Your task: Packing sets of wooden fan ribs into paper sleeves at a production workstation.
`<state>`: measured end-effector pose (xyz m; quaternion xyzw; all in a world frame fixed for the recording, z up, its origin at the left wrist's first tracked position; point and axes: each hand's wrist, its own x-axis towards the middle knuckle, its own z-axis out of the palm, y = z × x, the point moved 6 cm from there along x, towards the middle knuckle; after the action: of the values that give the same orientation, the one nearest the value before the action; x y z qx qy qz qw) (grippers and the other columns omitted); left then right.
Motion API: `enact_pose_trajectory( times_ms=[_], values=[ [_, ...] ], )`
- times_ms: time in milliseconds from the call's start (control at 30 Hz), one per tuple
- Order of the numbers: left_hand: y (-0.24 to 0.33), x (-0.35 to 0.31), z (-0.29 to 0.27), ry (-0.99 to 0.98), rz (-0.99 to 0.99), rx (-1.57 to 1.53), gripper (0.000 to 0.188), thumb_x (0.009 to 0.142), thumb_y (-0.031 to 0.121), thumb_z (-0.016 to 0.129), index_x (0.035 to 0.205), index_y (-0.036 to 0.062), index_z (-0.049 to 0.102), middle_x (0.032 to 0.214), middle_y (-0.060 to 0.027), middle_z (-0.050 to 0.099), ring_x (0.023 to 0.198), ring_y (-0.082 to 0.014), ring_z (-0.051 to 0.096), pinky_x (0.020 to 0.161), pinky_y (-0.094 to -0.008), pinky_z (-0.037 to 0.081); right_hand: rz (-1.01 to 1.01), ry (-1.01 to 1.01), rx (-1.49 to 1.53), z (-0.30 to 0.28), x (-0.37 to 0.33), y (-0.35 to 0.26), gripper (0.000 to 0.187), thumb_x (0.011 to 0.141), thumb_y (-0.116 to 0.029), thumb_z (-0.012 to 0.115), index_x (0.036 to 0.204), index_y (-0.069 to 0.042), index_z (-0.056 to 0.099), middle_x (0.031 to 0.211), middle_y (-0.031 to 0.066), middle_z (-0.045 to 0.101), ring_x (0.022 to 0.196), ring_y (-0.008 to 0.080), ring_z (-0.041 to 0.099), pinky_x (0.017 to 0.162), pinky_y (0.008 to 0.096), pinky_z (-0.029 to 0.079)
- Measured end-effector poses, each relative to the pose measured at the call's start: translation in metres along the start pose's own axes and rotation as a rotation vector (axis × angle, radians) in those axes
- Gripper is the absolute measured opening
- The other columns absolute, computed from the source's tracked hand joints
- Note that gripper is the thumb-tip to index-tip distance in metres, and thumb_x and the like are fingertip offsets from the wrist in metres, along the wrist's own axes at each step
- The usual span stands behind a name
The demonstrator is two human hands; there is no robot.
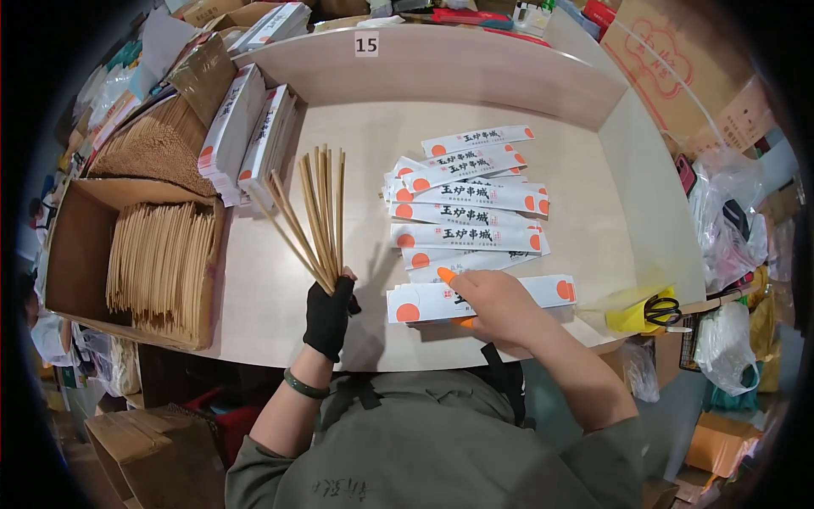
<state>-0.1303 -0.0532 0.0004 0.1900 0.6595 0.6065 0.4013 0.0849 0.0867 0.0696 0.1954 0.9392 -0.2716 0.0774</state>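
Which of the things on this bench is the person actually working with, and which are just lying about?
In use:
left hand, gloved, gripping a fan of chopsticks
right hand on a paper sleeve
filled sleeves pile
box of chopsticks
stacked empty sleeves

Lying about:
scissors
plastic bags

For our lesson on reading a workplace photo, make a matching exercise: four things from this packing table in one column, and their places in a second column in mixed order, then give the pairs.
Things
1. fanned bundle of thin wooden chopsticks
2. white paper sleeve with orange dots
3. yellow-handled scissors
4. brown cardboard box of loose chopsticks

Places
A. at the table's right edge
B. at the table's left side
C. gripped in the black-gloved left hand
D. under the right hand, which wears orange fingertip covers

Pairs: 1-C, 2-D, 3-A, 4-B
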Motion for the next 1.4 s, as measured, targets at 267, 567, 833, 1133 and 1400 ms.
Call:
enact_pose_trajectory(
  times_ms=[267, 567, 833, 1133, 1400],
  values=[
    [0.014, -0.013, -0.018, 0.037, -0.01, 0.079, 0.031, 0.095, 0.034, 0.056, 0.104, 0.0047, 0.058, 0.065, 0.0038, 0.049, 0.058, -0.0056, 0.047, 0.05, -0.0221, 0.037, -0.47, 0.533, -0.16, -0.017, -0.02, -0.065, 0.041, 0.068, -0.012, 0.074, 0.105, 0.001, 0.061, 0.089, 0.0095, 0.056, 0.087, 0.0262, 0.058, 0.067, 0.0359, 0.046],
    [0.031, -0.025, -0.036, 0.153, 0.024, 0.247, 0.017, 0.086, 0.019, 0.061, 0.089, 0.0033, 0.067, 0.075, 0.0021, 0.059, 0.06, -0.0043, 0.048, 0.053, -0.0198, 0.037, -0.465, 0.631, -0.161, 0.013, -0.018, -0.054, 0.019, 0.067, -0.002, 0.068, 0.085, 0.0, 0.062, 0.079, 0.0079, 0.053, 0.067, 0.0233, 0.054, 0.058, 0.0328, 0.044],
    [0.024, -0.032, -0.048, 0.14, 0.046, 0.079, 0.016, 0.087, 0.02, 0.063, 0.087, 0.0032, 0.064, 0.072, -0.0013, 0.062, 0.059, -0.0055, 0.051, 0.05, -0.0209, 0.038, -0.327, 0.698, -0.162, 0.009, -0.025, -0.062, 0.015, 0.069, -0.002, 0.068, 0.082, 0.0, 0.061, 0.083, 0.0096, 0.058, 0.071, 0.0243, 0.058, 0.061, 0.0339, 0.051],
    [0.027, -0.041, -0.057, 0.079, -0.028, 0.118, 0.016, 0.085, 0.017, 0.066, 0.089, 0.0022, 0.062, 0.07, 0.0005, 0.057, 0.057, -0.0055, 0.046, 0.052, -0.0212, 0.035, -0.312, 0.619, -0.151, 0.006, -0.024, -0.055, 0.012, 0.071, -0.002, 0.068, 0.079, -0.001, 0.06, 0.079, 0.0092, 0.057, 0.07, 0.0258, 0.058, 0.06, 0.0353, 0.049],
    [0.048, -0.056, -0.067, -0.01, 0.003, 0.328, 0.019, 0.08, 0.02, 0.068, 0.085, 0.0019, 0.064, 0.069, -0.0001, 0.059, 0.06, -0.0062, 0.049, 0.055, -0.0224, 0.038, 0.064, 0.576, 0.629, -0.034, -0.019, -0.017, 0.018, 0.076, -0.008, 0.077, 0.078, 0.0, 0.06, 0.074, 0.0029, 0.054, 0.068, 0.0129, 0.049, 0.063, 0.0264, 0.041]
  ],
)
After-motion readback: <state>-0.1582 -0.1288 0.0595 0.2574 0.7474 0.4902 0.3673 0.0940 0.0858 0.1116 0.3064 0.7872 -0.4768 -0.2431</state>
